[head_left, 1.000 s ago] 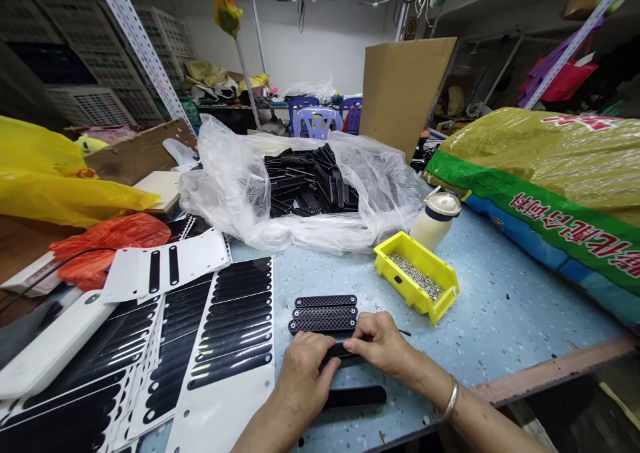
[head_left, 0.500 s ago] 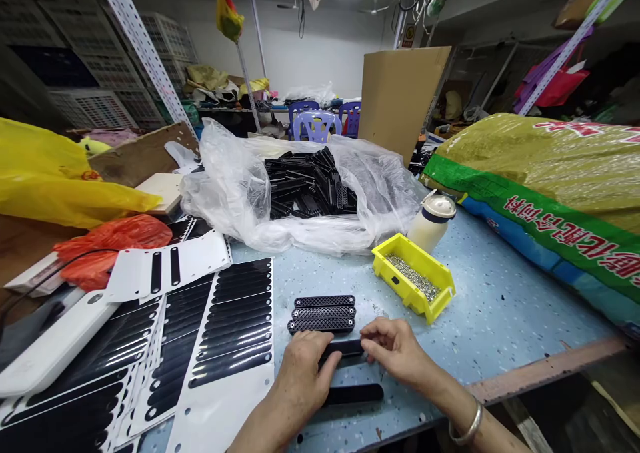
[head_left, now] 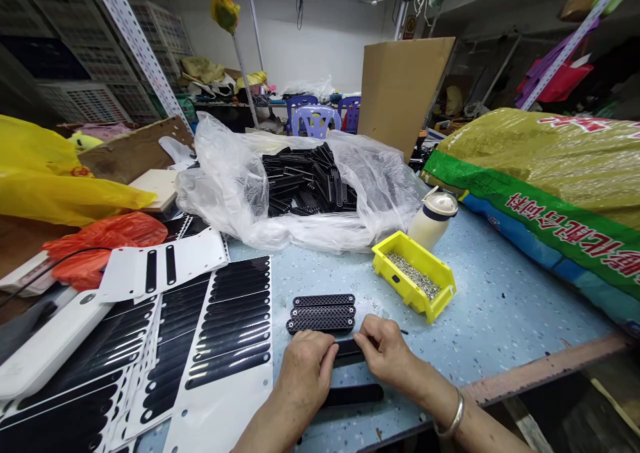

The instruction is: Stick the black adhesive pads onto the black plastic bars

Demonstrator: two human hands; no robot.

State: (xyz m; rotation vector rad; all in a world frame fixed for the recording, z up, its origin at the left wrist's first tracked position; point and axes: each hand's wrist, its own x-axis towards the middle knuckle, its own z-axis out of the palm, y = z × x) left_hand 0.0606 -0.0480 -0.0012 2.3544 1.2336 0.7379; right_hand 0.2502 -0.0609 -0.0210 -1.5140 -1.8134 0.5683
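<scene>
A workshop, shown by the speckled workbench (head_left: 490,293), parts bin (head_left: 415,276), stacked crates (head_left: 85,103) and heaped black parts (head_left: 310,179).

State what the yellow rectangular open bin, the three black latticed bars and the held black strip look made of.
Yellow rectangular open bin: likely moulded plastic, slightly glossy; even colour, thick rim.
Three black latticed bars: probably hard plastic, satin; crisp, regular grid.
Held black strip: smooth, dark, perhaps plastic; partly covered, so its material is uncertain.
</scene>
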